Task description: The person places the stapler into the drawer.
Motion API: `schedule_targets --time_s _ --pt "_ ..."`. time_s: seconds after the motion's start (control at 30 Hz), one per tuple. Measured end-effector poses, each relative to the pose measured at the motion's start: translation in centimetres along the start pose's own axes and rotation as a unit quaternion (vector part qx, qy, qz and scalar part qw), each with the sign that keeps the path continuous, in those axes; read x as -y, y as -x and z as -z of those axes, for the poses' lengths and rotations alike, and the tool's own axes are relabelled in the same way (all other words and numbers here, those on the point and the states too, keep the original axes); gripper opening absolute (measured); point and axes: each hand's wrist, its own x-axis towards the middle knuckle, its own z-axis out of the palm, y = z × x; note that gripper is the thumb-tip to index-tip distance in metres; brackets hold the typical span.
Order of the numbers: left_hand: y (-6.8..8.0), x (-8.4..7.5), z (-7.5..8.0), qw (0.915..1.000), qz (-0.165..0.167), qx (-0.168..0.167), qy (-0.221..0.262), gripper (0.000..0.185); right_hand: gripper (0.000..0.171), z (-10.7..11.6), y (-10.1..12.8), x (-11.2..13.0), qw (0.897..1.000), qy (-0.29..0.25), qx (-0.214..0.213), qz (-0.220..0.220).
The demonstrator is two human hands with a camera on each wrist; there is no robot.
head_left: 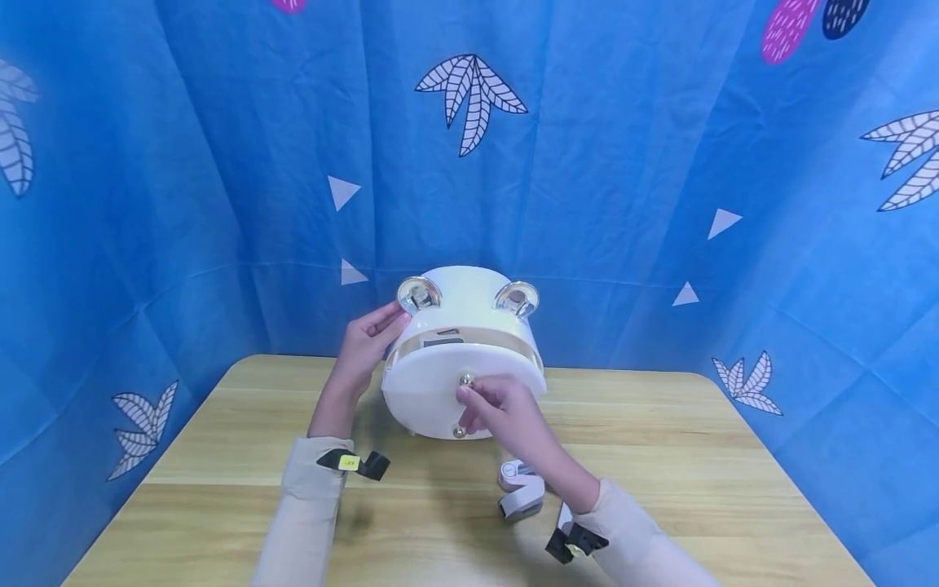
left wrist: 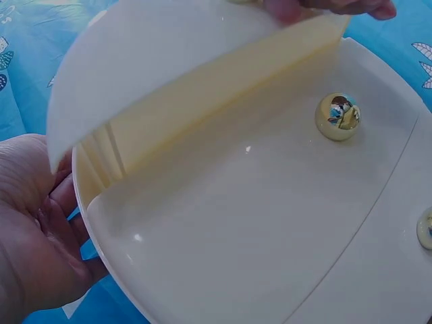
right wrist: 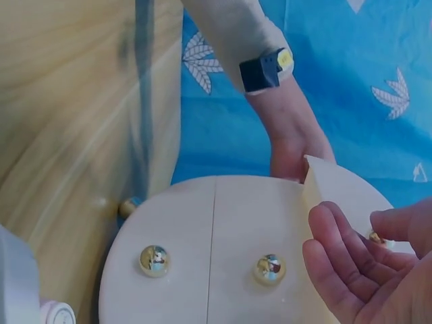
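Observation:
A glossy white rounded drawer box (head_left: 469,297) with two shiny ear-like rings on top stands on the table. Its top drawer (left wrist: 169,57) is pulled partway out, leaving a gap behind the curved front. Thumb and fingertips of my right hand (head_left: 506,408) pinch the gold knob (right wrist: 376,237) of this drawer. My left hand (head_left: 370,342) lies against the box's left side, near the left ear ring (head_left: 420,294); its fingers reach behind the edge in the left wrist view. Below, the closed drawers carry more round gold knobs (right wrist: 270,269).
A folded white-and-grey strap-like piece (head_left: 522,491) lies on the wooden table (head_left: 660,456) below my right forearm. Another pale piece (head_left: 564,517) shows partly behind the right wrist. Blue patterned curtain (head_left: 623,163) hangs behind and at both sides.

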Motion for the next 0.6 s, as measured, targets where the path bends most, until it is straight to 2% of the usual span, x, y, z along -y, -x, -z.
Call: schedule_targets --time_s 0.6 --pt "-0.1 0.1 0.2 1.0 -0.003 0.005 -0.004 0.055 0.029 0.8 -2.2 -0.8 1.0 0.001 -0.006 -0.006"
